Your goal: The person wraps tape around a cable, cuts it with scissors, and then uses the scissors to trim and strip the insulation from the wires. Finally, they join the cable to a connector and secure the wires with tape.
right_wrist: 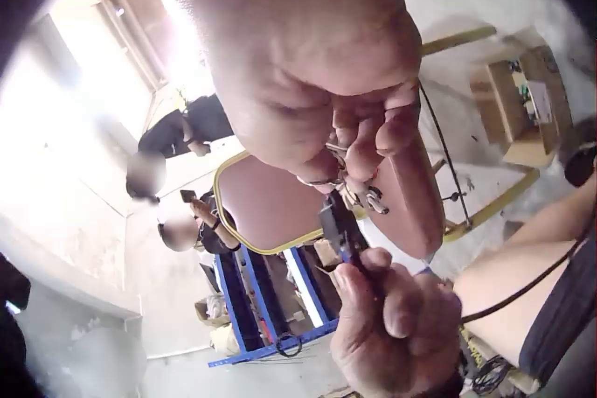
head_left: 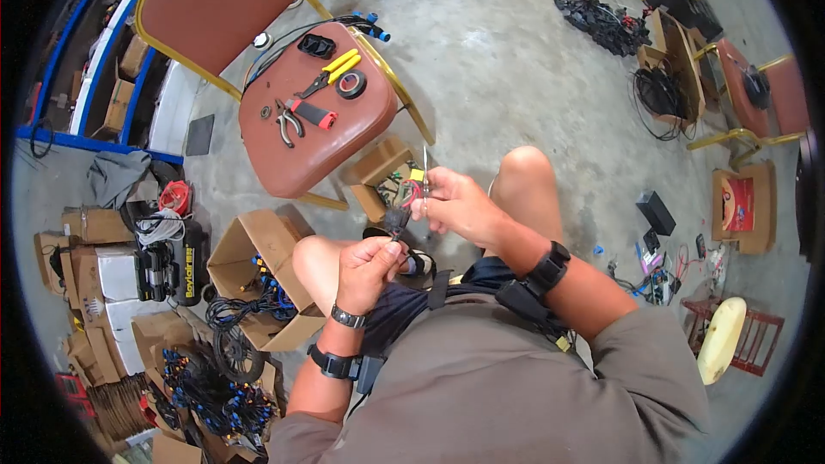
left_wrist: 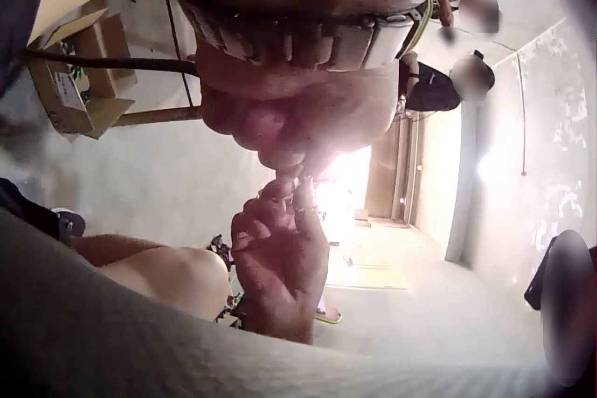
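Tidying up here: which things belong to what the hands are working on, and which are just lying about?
In hand: black connector, gripped by left hand; coloured wires, pinched by right hand.
Lying about: yellow-handled pliers, tape roll, grey pliers on chair; cardboard box.

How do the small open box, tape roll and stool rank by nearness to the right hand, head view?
1. Small open box, just left of the right hand.
2. Tape roll, on the chair seat ahead.
3. Stool, far right.
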`<move>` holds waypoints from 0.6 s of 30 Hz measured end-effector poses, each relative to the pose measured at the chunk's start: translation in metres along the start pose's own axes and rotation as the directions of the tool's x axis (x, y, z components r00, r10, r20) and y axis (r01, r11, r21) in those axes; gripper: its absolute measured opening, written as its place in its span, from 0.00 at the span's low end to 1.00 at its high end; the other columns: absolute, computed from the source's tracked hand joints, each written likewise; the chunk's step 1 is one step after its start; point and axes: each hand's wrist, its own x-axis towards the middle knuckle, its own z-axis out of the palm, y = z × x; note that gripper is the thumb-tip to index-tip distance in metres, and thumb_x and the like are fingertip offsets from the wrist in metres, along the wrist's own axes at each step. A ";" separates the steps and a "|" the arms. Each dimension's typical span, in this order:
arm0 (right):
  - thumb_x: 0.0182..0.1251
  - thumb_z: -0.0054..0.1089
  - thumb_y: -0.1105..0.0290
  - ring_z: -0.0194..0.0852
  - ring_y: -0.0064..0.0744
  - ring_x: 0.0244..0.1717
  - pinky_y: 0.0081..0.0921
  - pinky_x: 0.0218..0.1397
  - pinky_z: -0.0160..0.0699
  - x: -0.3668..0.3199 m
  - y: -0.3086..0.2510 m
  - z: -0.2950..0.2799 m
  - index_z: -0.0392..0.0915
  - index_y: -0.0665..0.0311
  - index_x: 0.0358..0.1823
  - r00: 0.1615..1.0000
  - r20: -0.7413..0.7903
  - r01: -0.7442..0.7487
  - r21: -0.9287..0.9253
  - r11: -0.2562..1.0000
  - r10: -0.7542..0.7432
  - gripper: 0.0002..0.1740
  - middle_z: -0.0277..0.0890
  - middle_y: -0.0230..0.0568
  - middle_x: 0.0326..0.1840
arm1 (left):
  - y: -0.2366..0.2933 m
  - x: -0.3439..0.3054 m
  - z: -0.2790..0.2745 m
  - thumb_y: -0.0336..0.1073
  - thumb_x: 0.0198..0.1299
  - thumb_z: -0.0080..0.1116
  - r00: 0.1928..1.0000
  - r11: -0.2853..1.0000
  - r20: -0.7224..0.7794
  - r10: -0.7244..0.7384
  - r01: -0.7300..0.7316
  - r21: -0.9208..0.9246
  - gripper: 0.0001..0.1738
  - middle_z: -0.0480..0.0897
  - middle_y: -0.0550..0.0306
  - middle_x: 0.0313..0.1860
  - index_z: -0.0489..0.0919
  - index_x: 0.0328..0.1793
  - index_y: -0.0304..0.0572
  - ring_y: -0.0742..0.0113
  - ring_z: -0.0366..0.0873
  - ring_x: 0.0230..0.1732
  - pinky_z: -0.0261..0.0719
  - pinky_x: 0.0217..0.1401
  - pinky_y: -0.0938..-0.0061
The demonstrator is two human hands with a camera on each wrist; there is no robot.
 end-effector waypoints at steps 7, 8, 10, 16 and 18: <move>0.51 0.66 0.71 0.79 0.44 0.29 0.38 0.32 0.77 -0.036 -0.015 -0.027 0.75 0.62 0.43 0.894 0.290 0.431 -0.766 0.478 -0.341 0.16 0.79 0.44 0.33 | 0.012 0.003 -0.015 0.37 0.68 0.54 0.997 0.978 -0.014 -0.080 0.076 -0.194 0.14 0.71 0.62 0.15 0.80 0.45 0.30 0.79 0.59 0.11 0.54 0.13 0.85; 0.51 0.66 0.71 0.79 0.44 0.29 0.38 0.32 0.77 -0.039 -0.019 -0.025 0.75 0.62 0.43 0.893 0.295 0.434 -0.765 0.475 -0.341 0.16 0.79 0.44 0.33 | 0.013 0.004 -0.015 0.36 0.68 0.55 0.995 0.969 0.018 -0.096 0.098 -0.229 0.13 0.73 0.62 0.16 0.80 0.46 0.32 0.79 0.61 0.12 0.57 0.15 0.84; 0.48 0.65 0.72 0.78 0.52 0.33 0.43 0.36 0.78 -0.049 -0.034 -0.022 0.75 0.60 0.40 0.892 0.380 0.439 -0.857 0.271 -0.243 0.16 0.78 0.46 0.32 | 0.012 0.006 -0.015 0.35 0.67 0.56 0.993 0.956 0.055 -0.109 0.120 -0.266 0.12 0.74 0.62 0.16 0.80 0.48 0.33 0.79 0.62 0.13 0.59 0.17 0.84; 0.50 0.59 0.75 0.80 0.47 0.33 0.40 0.35 0.79 -0.050 -0.059 -0.017 0.73 0.63 0.32 0.833 0.468 0.475 -0.878 -0.051 -0.294 0.07 0.75 0.44 0.28 | 0.010 0.010 -0.008 0.35 0.67 0.56 0.984 0.951 0.141 -0.111 0.147 -0.273 0.12 0.80 0.56 0.21 0.79 0.52 0.34 0.80 0.62 0.12 0.57 0.14 0.85; 0.50 0.58 0.76 0.80 0.46 0.33 0.39 0.34 0.79 -0.049 -0.065 -0.017 0.73 0.63 0.31 0.826 0.482 0.476 -0.874 -0.096 -0.292 0.06 0.75 0.44 0.28 | 0.011 0.009 -0.007 0.35 0.67 0.56 0.982 0.958 0.166 -0.094 0.134 -0.255 0.13 0.80 0.55 0.21 0.79 0.52 0.35 0.80 0.62 0.12 0.57 0.14 0.85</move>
